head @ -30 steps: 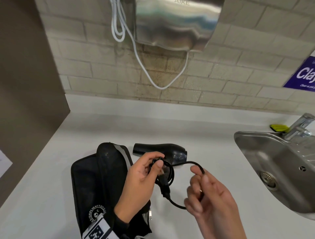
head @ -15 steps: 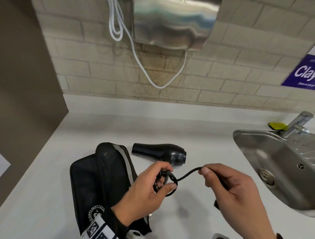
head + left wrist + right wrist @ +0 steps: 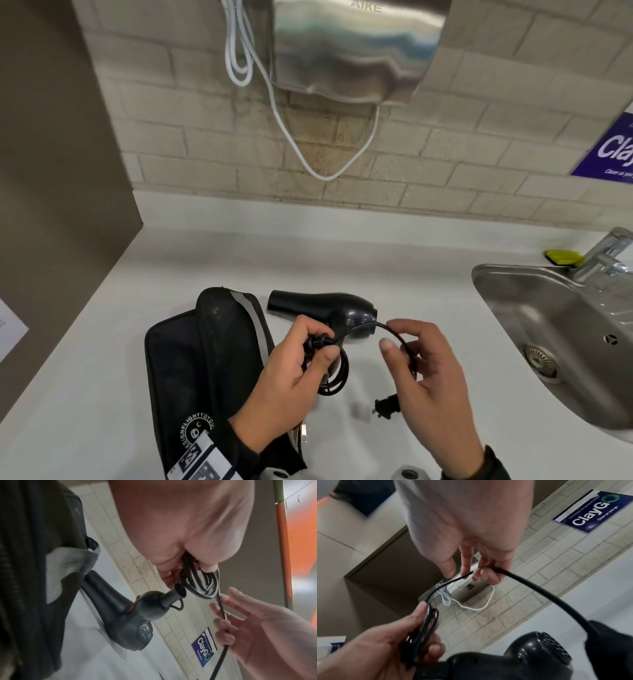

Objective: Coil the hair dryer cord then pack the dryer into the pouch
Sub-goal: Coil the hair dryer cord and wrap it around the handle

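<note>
A white bench (image 3: pixel 102 394) runs along a brick wall, with a steel sink (image 3: pixel 534 325) set into it at the right and a steel wall-mounted hand dryer (image 3: pixel 352 51) above, its white cable (image 3: pixel 298 150) drooping below. On the bench lies a black pouch (image 3: pixel 191 370) at the left, and just beside its far end the black hair dryer (image 3: pixel 325 310) rests on its side, nozzle toward the pouch.

The left hand (image 3: pixel 294 380) is held above the pouch's right edge, thumb and fingers pinching several small loops of the black cord (image 3: pixel 337 371) together near where it leaves the dryer's handle. The right hand (image 3: pixel 431 383) hovers just right of it, fingers loosely curled round the free length of cord, which arcs from the coil over to this hand. The two-pronged plug (image 3: pixel 385 407) hangs below the right hand's fingers. A yellow-green sponge (image 3: pixel 561 257) sits behind the sink by the tap (image 3: pixel 603 253).
</note>
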Demonstrator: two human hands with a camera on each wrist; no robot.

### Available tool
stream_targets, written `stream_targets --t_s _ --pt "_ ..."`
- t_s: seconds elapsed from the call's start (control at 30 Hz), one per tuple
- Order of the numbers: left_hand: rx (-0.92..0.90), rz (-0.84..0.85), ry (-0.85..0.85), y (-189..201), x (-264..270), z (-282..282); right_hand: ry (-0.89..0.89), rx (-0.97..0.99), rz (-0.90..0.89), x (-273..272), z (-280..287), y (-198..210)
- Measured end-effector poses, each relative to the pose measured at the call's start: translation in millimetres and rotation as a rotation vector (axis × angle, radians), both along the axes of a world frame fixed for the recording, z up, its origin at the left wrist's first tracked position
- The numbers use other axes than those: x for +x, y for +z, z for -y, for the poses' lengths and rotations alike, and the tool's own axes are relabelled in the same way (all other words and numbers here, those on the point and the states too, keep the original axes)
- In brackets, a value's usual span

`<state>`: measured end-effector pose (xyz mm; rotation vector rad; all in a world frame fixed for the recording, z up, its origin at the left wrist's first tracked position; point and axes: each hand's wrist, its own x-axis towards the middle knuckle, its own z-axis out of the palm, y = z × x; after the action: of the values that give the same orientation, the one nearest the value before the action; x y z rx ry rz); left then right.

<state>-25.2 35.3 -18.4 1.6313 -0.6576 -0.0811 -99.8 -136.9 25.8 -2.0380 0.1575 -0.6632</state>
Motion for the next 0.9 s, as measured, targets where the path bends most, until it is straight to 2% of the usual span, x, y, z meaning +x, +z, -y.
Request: stream_targets --t_s 0.13,0.3,0.53,0.73,0.83,0.9 --pt "-0.049 -0.033 0.014 3 -1 1 0.093 -0.063 -0.060 0 -8 -18" --pt "-0.081 -0.047 0.008 6 -5 2 0.186 0.050 -0.059 4 -22 -34" --pt "-0.148 -0.153 0.010 12 -6 2 0.329 0.125 -0.137 8 -26 -33" --pt "-0.214 -0.414 0.007 18 -4 0 0.361 0.109 -0.172 11 -23 -34" --pt "-0.245 -0.584 0.028 17 -3 -2 0.296 0.012 -0.096 11 -26 -34" --pt "-0.261 -0.638 0.052 16 -3 -2 0.227 -0.085 -0.005 11 -28 -33"
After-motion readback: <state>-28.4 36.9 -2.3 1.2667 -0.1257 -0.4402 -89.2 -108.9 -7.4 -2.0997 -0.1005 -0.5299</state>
